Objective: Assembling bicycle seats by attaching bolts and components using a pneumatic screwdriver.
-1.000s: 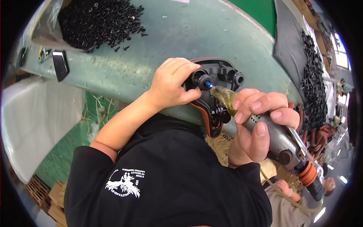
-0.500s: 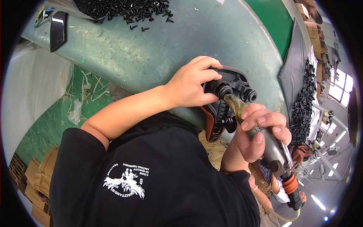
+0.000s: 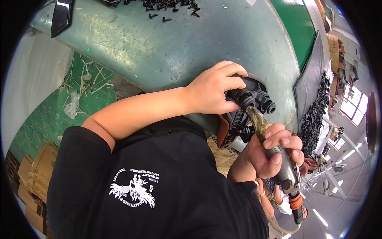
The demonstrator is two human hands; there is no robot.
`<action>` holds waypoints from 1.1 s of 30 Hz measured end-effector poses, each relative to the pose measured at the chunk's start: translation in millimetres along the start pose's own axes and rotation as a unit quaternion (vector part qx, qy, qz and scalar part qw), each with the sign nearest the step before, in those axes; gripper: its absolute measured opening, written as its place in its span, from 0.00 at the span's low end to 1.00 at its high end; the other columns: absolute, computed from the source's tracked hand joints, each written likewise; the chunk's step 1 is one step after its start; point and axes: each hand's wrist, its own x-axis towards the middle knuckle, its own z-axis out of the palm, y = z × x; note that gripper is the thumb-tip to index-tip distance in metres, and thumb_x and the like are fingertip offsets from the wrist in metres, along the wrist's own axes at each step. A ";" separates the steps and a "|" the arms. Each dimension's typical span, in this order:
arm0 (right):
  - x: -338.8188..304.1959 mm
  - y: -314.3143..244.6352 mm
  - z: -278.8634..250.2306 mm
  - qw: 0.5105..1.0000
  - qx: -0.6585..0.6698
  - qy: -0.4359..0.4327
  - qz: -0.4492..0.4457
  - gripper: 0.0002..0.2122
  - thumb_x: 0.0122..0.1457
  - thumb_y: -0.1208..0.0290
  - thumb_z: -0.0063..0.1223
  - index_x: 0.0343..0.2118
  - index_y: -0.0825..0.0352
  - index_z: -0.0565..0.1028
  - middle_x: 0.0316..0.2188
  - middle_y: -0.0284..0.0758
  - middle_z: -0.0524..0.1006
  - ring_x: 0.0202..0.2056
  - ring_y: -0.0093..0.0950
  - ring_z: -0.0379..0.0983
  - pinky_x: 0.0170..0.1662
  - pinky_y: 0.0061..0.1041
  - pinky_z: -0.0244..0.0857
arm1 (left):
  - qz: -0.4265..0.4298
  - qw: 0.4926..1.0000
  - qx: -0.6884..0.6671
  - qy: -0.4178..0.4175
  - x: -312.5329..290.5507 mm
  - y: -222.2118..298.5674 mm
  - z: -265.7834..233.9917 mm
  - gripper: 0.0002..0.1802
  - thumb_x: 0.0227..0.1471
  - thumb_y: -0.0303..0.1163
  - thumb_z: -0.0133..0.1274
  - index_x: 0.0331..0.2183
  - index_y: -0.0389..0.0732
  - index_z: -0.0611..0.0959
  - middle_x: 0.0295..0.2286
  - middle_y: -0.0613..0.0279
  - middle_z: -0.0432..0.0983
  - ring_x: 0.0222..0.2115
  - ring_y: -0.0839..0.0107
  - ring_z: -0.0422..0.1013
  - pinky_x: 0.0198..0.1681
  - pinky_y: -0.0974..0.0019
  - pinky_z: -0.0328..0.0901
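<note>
My left hand (image 3: 217,89) grips a black plastic part (image 3: 260,87) with round, knob-like ends and a reddish-orange edge, at the near edge of the workbench. Its fingers lie over the top and the thumb presses near one round end. Wrapped in my right hand (image 3: 272,151) is a grey air screwdriver (image 3: 285,173) with an orange ring toward its rear. Yellowish, see-through wrapping covers the tool's nose, which meets a round end of the part beside my left thumb. The bit and any screw there are hidden.
Loose black screws (image 3: 167,7) lie on the green workbench (image 3: 159,47), near a glossy black piece (image 3: 61,18). At right, a heap of small black parts (image 3: 316,109) adjoins a dark sheet (image 3: 306,67). Cardboard boxes (image 3: 41,171) stand lower left; other people (image 3: 274,199) are lower right.
The view has shifted, so the screws sit higher in the picture. Both hands, the part and the screwdriver appear slightly farther right; the tool's nose stays at the same round end.
</note>
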 end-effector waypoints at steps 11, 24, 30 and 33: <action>9.9 3.4 24.8 0.991 -0.074 -0.113 -0.013 0.19 0.64 0.75 0.52 0.57 0.62 0.65 0.44 0.43 0.71 0.26 0.28 0.72 0.32 0.35 0.69 | 0.005 0.999 -0.043 -0.005 -2.2 -5.7 4.1 0.26 0.32 0.24 0.74 0.39 0.37 0.85 0.47 0.56 0.84 0.58 0.48 0.74 0.61 0.50 0.70; 33.9 6.2 20.5 0.989 -0.015 -0.100 0.107 0.17 0.64 0.81 0.58 0.54 0.65 0.68 0.48 0.54 0.78 0.31 0.30 0.79 0.44 0.38 0.77 | 0.042 0.999 0.007 0.004 -1.5 -0.2 -3.2 0.30 0.36 0.26 0.73 0.45 0.37 0.84 0.46 0.54 0.84 0.55 0.47 0.77 0.61 0.46 0.69; 33.5 -44.1 4.5 0.997 0.055 -0.048 0.039 0.18 0.62 0.76 0.53 0.55 0.66 0.67 0.46 0.48 0.74 0.26 0.29 0.73 0.35 0.38 0.72 | 0.002 0.993 0.037 -0.108 -1.0 32.7 -52.1 0.27 0.40 0.33 0.76 0.44 0.39 0.85 0.51 0.54 0.78 0.54 0.48 0.73 0.59 0.50 0.69; 29.7 -48.7 -23.2 0.998 0.058 -0.029 0.017 0.17 0.62 0.76 0.52 0.53 0.65 0.66 0.46 0.47 0.74 0.25 0.27 0.73 0.35 0.36 0.70 | 0.014 0.955 0.294 -0.042 15.7 21.6 -108.8 0.21 0.45 0.30 0.72 0.43 0.39 0.86 0.45 0.53 0.80 0.48 0.49 0.75 0.53 0.51 0.70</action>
